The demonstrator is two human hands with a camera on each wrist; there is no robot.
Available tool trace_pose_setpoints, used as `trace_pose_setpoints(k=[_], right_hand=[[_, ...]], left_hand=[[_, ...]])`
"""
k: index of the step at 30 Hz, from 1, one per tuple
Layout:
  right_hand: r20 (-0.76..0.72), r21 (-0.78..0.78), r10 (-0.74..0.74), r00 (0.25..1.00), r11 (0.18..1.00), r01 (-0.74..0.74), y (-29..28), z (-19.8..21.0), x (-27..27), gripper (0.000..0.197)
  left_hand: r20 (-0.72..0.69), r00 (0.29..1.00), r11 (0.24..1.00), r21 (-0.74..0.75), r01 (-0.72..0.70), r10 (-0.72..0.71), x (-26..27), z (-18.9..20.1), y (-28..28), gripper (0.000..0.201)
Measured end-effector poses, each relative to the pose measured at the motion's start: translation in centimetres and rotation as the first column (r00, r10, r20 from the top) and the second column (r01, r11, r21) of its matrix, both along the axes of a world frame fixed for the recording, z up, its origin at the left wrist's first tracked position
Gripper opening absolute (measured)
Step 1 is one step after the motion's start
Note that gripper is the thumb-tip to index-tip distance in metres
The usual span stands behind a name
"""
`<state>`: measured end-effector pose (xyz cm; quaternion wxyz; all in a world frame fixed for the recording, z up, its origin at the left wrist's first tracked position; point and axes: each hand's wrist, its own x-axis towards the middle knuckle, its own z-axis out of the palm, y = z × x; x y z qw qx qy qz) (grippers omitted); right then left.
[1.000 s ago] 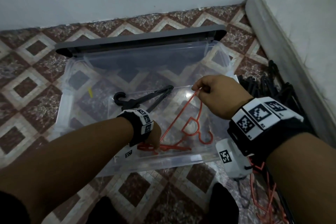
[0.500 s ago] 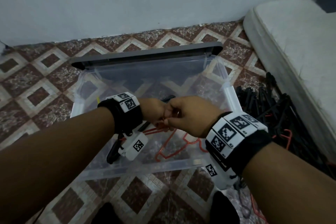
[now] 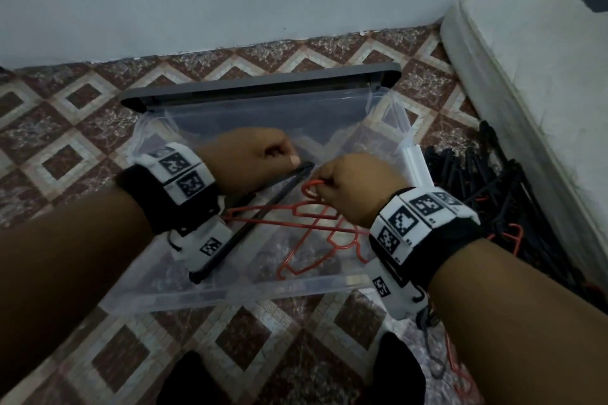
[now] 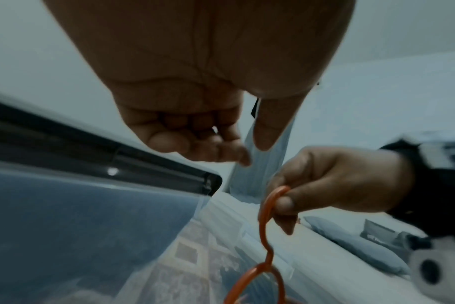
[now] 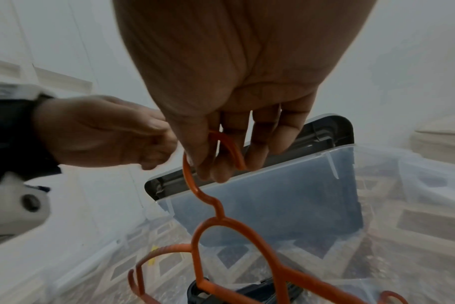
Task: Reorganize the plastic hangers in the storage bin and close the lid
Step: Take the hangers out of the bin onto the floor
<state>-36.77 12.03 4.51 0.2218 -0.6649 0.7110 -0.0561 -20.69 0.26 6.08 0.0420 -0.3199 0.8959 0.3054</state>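
Note:
A clear storage bin (image 3: pixel 230 291) stands open on the floor, and its grey lid (image 3: pixel 263 85) leans behind the far wall. My right hand (image 3: pixel 324 186) pinches the hook of an orange hanger (image 5: pixel 216 205) and holds it over the bin. A little left of it my left hand (image 3: pixel 289 158) hovers with curled fingers (image 4: pixel 169 142) and holds nothing. Inside the bin lie a black hanger (image 3: pixel 263 204) and a second orange hanger (image 3: pixel 312 261).
A pile of black hangers (image 3: pixel 493 194), with a few orange ones among them, lies on the patterned floor right of the bin. A white mattress (image 3: pixel 543 76) runs along the right. The wall stands close behind the lid.
One second ago my left hand was low in the bin at the orange hangers. It rose to meet my right hand at the hook, then let go and drew back left.

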Motion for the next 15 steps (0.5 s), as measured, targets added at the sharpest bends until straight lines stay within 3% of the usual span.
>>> trace_pose_setpoints(k=[2, 3, 5, 7, 9, 11, 15], right_hand=[[-0.018, -0.021, -0.043, 0.999, 0.999, 0.043, 0.0, 0.0, -0.3, 0.029], [-0.027, -0.031, -0.061, 0.998, 0.998, 0.060, -0.2, -0.1, -0.5, 0.030], [-0.013, -0.043, -0.094, 0.995, 0.995, 0.093, -0.3, -0.2, -0.7, 0.029], [-0.009, -0.054, -0.109, 0.994, 0.993, 0.108, -0.5, -0.3, -0.7, 0.029], [-0.003, -0.080, -0.119, 0.993, 0.990, 0.118, -0.5, -0.5, -0.6, 0.029], [0.009, -0.097, -0.128, 0.992, 0.987, 0.128, -0.5, -0.4, -0.4, 0.030], [0.013, -0.104, -0.128, 0.992, 0.986, 0.128, -0.7, -0.3, 0.0, 0.035]], left_hand=[[-0.063, 0.996, 0.998, 0.023, 0.064, -0.062, 2.4, 1.8, -0.1, 0.022], [-0.057, 0.993, 0.985, 0.132, 0.108, -0.102, 3.4, 2.5, -0.1, 0.026], [0.044, 0.978, 0.897, 0.410, 0.167, -0.202, 4.6, 2.5, 0.5, 0.028], [0.207, 0.910, 0.830, 0.516, 0.211, -0.360, 4.2, 0.2, 1.0, 0.023], [0.363, 0.806, 0.833, 0.487, 0.263, -0.467, 2.8, -4.1, 1.8, 0.019], [0.483, 0.714, 0.858, 0.356, 0.370, -0.507, 1.0, -9.1, 2.6, 0.020], [0.584, 0.586, 0.817, 0.283, 0.503, -0.563, -2.0, -17.9, 2.8, 0.033]])
